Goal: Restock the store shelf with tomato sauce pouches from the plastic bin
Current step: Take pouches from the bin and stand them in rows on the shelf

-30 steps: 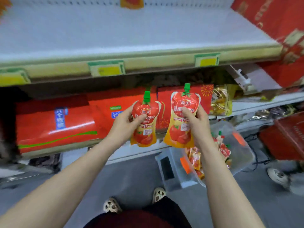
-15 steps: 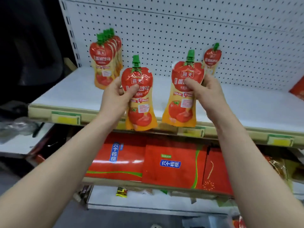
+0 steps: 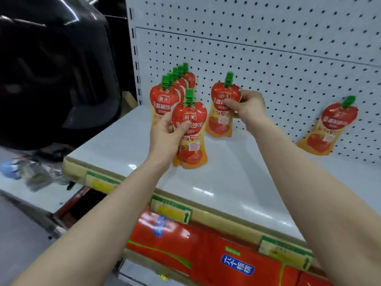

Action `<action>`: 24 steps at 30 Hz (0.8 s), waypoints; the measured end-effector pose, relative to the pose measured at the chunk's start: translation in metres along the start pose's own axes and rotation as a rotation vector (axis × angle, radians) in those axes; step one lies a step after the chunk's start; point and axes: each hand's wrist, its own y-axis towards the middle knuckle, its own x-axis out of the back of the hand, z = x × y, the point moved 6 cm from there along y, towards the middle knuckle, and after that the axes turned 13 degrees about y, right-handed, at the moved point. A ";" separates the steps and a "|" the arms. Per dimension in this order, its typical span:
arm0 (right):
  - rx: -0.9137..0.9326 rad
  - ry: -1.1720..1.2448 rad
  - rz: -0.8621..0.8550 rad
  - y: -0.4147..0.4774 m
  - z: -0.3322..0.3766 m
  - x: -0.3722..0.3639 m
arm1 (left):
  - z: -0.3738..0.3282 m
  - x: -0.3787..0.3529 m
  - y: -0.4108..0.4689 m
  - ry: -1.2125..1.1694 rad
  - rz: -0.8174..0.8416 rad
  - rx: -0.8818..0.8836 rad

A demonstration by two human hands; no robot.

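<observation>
White shelf (image 3: pixel 216 178), pouch row (image 3: pixel 165 96) at rear left. One raised pouch (image 3: pixel 191 139) gripped in left hand (image 3: pixel 165 134); right hand (image 3: pixel 248 108) pinches a second pouch (image 3: pixel 220 118), base apparently on the shelf.

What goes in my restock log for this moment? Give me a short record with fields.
stocked row: pouches standing in file at the left end of the shelf
left hand: grips front pouch upright over the shelf
right hand: pinches rear pouch near its top, right of the stocked row
lone pouch: tilted against pegboard, far right
below: red packages
</observation>
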 end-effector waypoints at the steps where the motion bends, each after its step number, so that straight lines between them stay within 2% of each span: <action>1: -0.003 -0.010 -0.018 0.011 -0.002 -0.005 | 0.001 -0.002 0.004 0.004 -0.010 0.001; 10: 0.048 -0.119 -0.065 0.073 -0.031 -0.039 | 0.002 -0.013 0.019 0.023 0.005 -0.007; 21: 0.130 -0.197 -0.041 0.077 -0.032 -0.032 | 0.005 -0.014 0.021 0.044 0.003 0.019; 24: 0.254 -0.280 -0.102 0.051 -0.008 -0.017 | 0.005 -0.016 0.021 0.029 0.008 0.006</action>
